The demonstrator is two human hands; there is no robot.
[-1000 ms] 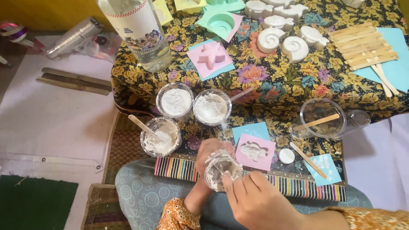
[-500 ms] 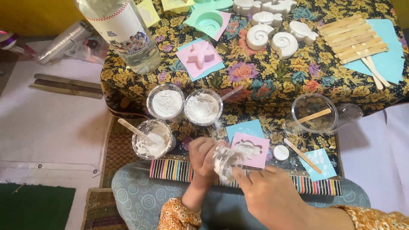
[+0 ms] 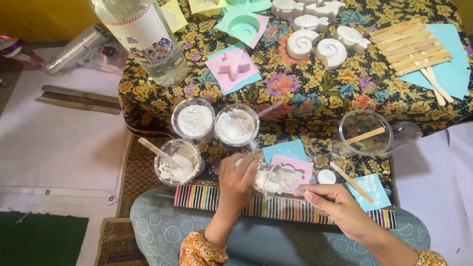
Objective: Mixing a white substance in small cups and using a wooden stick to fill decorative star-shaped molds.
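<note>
A: Entry one, the hands?

B: Left hand (image 3: pixel 237 178): fingers wrapped around a clear plastic cup (image 3: pixel 277 178), tipped on its side, white paste coating the inside. Right hand (image 3: pixel 331 203): fingers pinched together at the cup's mouth, apparently on a thin stick; the stick itself is too hidden to confirm. Cup sits above the person's lap, over a pink mould (image 3: pixel 294 165) lying on a blue card (image 3: pixel 286 148).

A: Items just beside?

B: One small white round cast (image 3: pixel 326 176), right of the pink mould. One wooden stick (image 3: pixel 352 182) lying across a second blue card (image 3: pixel 375 191). One cup of white paste with stick (image 3: pixel 178 161), left of the left hand.

A: Further out?

B: Two cups of white powder (image 3: pixel 193 119), (image 3: pixel 236 125), side by side. One clear cup (image 3: pixel 365 133) holding a wooden stick, right side. Pink star mould (image 3: pixel 233 65) on card. Green mould (image 3: pixel 244 26). White shell casts (image 3: pixel 316 47), several. Bundle of flat wooden sticks (image 3: pixel 410 46) on a blue sheet. Large clear bottle (image 3: pixel 146 37), upper left. All on a floral cloth (image 3: pixel 315 93).
</note>
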